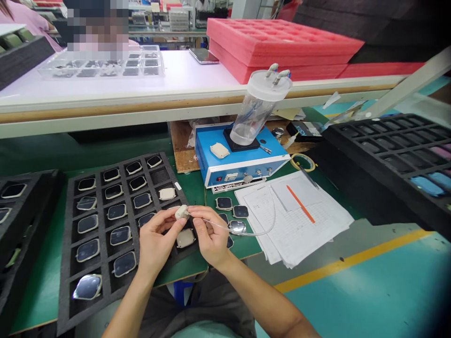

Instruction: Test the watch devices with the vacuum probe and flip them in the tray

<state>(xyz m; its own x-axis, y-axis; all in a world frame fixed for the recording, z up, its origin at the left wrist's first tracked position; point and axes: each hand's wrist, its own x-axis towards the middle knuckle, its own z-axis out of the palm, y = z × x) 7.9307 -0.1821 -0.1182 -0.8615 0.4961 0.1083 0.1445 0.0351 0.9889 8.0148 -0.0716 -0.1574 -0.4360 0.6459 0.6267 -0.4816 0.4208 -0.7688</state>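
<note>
Pinching the pale casing (181, 212) between thumb and fingers, my left hand (157, 239) has it over the right edge of the black tray (64, 281); my right hand (213, 239) is clamped on the thin tube (253, 234) just beside it. Farther, I see watch units (224, 203), papers (299, 234) jutting over the edge of the bench (38, 277), then a blue box (246, 162) toward its far edge

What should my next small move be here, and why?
Probably steady the cream case with your left hand and gently line up the thin tube with your right hand: your right fingers pinch the tube's end at the case, and whether it is seated can't be seen.
</note>
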